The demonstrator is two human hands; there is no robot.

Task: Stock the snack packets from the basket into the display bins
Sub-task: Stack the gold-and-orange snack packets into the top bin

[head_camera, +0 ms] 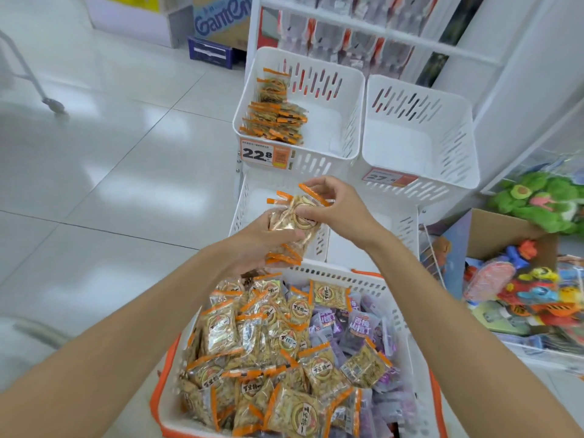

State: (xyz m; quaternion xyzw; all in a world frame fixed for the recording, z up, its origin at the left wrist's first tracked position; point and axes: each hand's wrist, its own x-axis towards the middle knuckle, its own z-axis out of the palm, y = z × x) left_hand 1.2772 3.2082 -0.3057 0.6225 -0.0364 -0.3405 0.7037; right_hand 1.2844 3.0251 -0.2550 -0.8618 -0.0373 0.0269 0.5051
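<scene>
Both hands hold a small stack of orange-edged snack packets (292, 224) in the air above the basket. My left hand (259, 240) grips the stack from below and the left. My right hand (335, 205) pinches the top packet at its upper edge. The white basket with an orange rim (395, 308) below holds many orange-edged packets (268, 343) on the left and purple packets (357, 327) on the right. The upper left display bin (354, 121) has a row of the same orange packets (275, 118) along its left side. The upper right bin (420, 137) is empty.
Lower white bins (249, 200) sit behind my hands, mostly hidden. Price tags (264, 154) hang on the upper bins. A cardboard box of colourful toys (518, 279) and a green plush (543, 200) stand to the right. Shelves of hanging goods (347, 33) rise behind. Tiled floor (110, 137) lies to the left.
</scene>
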